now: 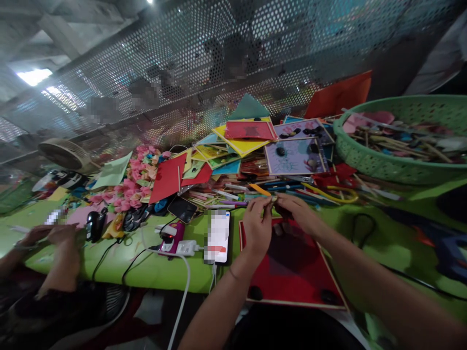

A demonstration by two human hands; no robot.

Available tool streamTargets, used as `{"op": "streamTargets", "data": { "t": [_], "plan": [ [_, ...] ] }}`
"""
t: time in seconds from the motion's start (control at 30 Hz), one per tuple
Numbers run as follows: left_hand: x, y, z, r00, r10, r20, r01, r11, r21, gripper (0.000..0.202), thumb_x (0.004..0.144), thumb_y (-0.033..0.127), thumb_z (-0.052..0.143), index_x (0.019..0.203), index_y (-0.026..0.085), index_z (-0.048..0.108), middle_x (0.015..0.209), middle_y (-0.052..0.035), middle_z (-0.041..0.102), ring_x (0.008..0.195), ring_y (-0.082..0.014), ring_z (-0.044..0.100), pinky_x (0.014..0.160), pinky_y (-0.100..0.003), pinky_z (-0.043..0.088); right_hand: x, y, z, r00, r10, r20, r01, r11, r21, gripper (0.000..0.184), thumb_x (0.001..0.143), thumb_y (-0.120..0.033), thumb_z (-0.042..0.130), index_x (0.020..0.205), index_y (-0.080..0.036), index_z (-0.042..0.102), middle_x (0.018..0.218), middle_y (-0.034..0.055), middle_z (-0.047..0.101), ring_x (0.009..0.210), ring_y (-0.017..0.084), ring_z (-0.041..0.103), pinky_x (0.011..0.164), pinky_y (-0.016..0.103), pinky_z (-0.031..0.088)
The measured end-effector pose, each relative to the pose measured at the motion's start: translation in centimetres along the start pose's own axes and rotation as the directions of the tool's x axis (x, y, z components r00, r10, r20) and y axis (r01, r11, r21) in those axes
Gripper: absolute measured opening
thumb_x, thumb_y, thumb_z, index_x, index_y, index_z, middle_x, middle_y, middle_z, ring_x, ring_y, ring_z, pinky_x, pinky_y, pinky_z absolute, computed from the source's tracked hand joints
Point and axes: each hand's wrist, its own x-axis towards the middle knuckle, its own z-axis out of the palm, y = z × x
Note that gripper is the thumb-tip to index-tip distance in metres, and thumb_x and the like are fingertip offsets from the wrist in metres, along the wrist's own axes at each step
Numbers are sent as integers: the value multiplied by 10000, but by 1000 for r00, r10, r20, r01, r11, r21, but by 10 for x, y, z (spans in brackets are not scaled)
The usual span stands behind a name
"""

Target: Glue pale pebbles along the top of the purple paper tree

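My left hand [258, 224] and my right hand [299, 213] meet above the far edge of a red board [292, 279]. Their fingertips are pinched together around a small pale piece [274, 199], too small to name. The board lies flat and has thin light wooden strips along its edges. Dark, stone-like lumps sit in its near corners, one at the left [255, 292] and one at the right [329, 295]. More rounded lumps [280, 228] show beneath my fingers. Just beyond my left fingertips is an orange strip [260, 189]; whether it touches them I cannot tell.
A phone [219, 237] and a pink power strip [174, 238] with cables lie left of the board. Purple framed boards [296, 156], paper and sticks pile up behind. A green basket [397, 167] stands right, near a glue gun [438, 238]. Another person's hands [62, 236] work at far left.
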Motion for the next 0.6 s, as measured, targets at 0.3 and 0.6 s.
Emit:
{"op": "streamTargets", "data": {
  "t": [0.3, 0.6],
  "plan": [
    [3, 6, 0, 943, -309, 119, 324, 936, -135, 181, 942, 295, 605, 1064, 180, 674, 1021, -88, 740, 932, -196, 698, 867, -330, 535, -2, -5, -3, 957, -256, -140, 176, 889, -422, 206, 767, -308, 509, 610, -246, 390, 592, -20, 430, 585, 168, 387, 598, 310, 234],
    [9, 6, 0, 834, -518, 191, 550, 745, -377, 176, 910, 323, 624, 964, 197, 735, 935, -42, 763, 864, -175, 692, 823, -298, 531, -2, -4, -4, 950, -302, -82, 236, 863, -446, 206, 824, -284, 483, 633, -237, 423, 597, -20, 468, 575, 154, 418, 589, 300, 263]
  ]
}}
